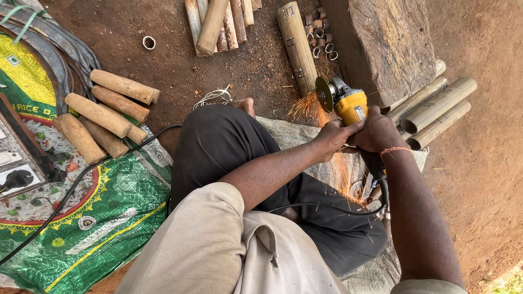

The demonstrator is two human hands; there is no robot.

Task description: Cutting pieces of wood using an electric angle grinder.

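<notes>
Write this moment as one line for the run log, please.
left hand: grips angle grinder | right hand: grips it too | disc: sparks | wooden handles: on sack

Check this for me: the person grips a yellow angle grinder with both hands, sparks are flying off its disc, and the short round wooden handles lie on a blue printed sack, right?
Not quite. In the head view, the short round wooden handles lie on a green printed sack, not blue. The rest holds: left hand and right hand grip the yellow angle grinder, sparks flying.

workpiece under the grinder [348, 103] hidden by both hands [357, 136], power strip [13, 169] cut off at left edge
</notes>
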